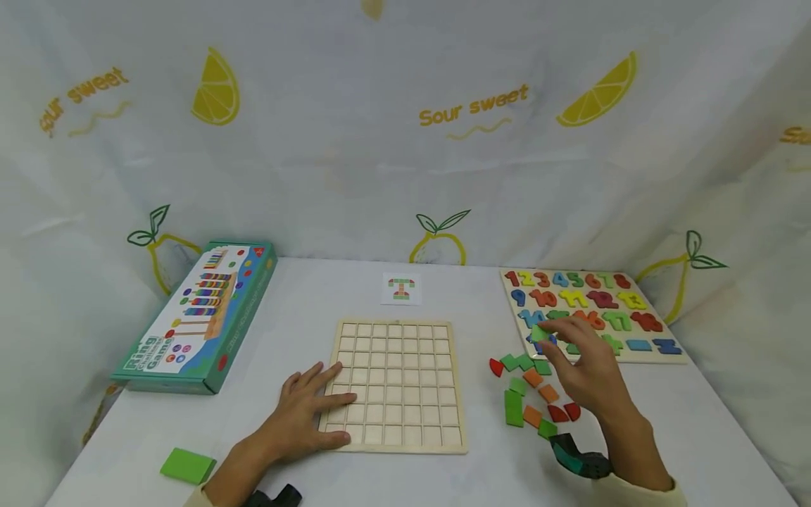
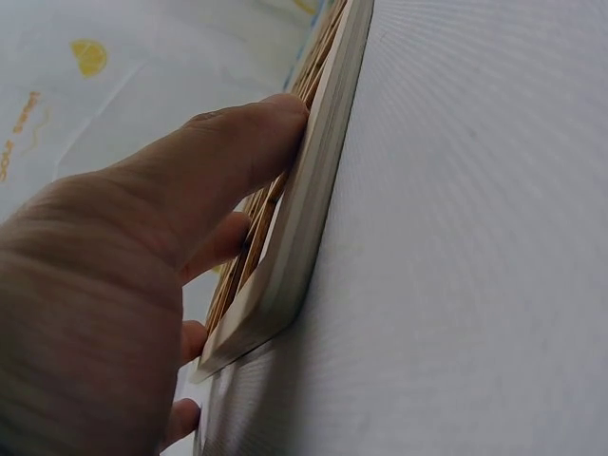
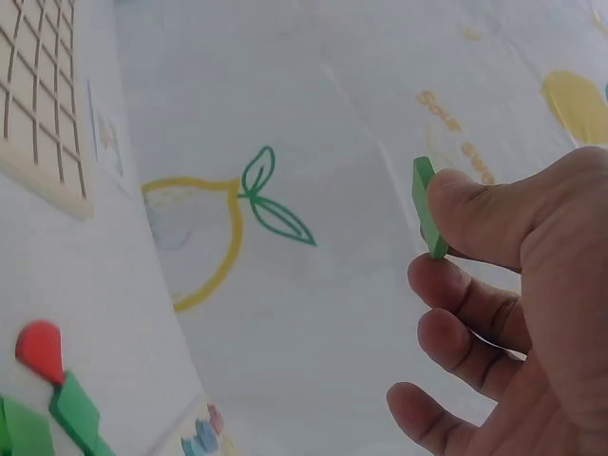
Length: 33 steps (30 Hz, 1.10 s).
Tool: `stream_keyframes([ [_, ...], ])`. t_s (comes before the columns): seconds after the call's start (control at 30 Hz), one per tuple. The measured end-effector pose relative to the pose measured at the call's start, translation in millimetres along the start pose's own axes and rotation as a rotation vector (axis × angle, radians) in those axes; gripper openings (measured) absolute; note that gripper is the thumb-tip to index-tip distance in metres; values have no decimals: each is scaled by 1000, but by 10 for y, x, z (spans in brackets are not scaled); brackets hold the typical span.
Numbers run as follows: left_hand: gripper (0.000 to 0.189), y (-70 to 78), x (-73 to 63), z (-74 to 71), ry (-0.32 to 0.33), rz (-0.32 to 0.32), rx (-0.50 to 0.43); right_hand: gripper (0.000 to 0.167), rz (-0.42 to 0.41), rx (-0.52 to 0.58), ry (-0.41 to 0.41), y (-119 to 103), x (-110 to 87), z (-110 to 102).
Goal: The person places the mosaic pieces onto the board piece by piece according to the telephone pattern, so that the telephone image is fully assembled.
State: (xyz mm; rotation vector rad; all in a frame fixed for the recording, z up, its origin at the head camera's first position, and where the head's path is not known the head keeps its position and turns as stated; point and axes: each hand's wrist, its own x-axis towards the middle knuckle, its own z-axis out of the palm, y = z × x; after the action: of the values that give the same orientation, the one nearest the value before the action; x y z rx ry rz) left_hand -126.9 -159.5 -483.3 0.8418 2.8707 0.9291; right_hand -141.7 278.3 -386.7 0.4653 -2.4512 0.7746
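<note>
My right hand [image 1: 586, 366] pinches a small green square tile [image 3: 429, 207] between thumb and fingers, raised over the near left corner of the number puzzle board [image 1: 659, 358]. Below and left of that hand lie loose tiles: green squares, a green rectangle [image 1: 514, 408], orange squares [image 1: 532, 416] and red quarter-round pieces [image 1: 496, 367]. My left hand [image 1: 304, 412] rests with spread fingers on the left edge of a wooden grid board [image 1: 402, 386], its thumb [image 2: 275, 123] on the frame in the left wrist view. The grid's cells hold no tiles.
A small pattern card [image 1: 401, 289] with a red and green T-like figure lies behind the grid. At the left stands a flat ring game box [image 1: 196, 317], with a green block [image 1: 188, 465] nearer me. A white printed curtain [image 1: 342, 162] hangs behind the table.
</note>
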Motion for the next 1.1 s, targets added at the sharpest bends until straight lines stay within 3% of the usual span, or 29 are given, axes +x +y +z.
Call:
stream_keyframes([
  [0.27,59,18,-14,19,-2,-2,-2,32,-33,117,-31,-268,182,329],
  [0.5,60,19,-16,18,-2,-4,4,32,-56,221,-33,-375,264,698],
  [0.8,59,11,-13,35,1,-4,-7,23,-122,384,-109,-335,246,1207],
  [1.1,60,-14,-12,48,1,3,3,20,-63,414,-213,-196,106,1527],
])
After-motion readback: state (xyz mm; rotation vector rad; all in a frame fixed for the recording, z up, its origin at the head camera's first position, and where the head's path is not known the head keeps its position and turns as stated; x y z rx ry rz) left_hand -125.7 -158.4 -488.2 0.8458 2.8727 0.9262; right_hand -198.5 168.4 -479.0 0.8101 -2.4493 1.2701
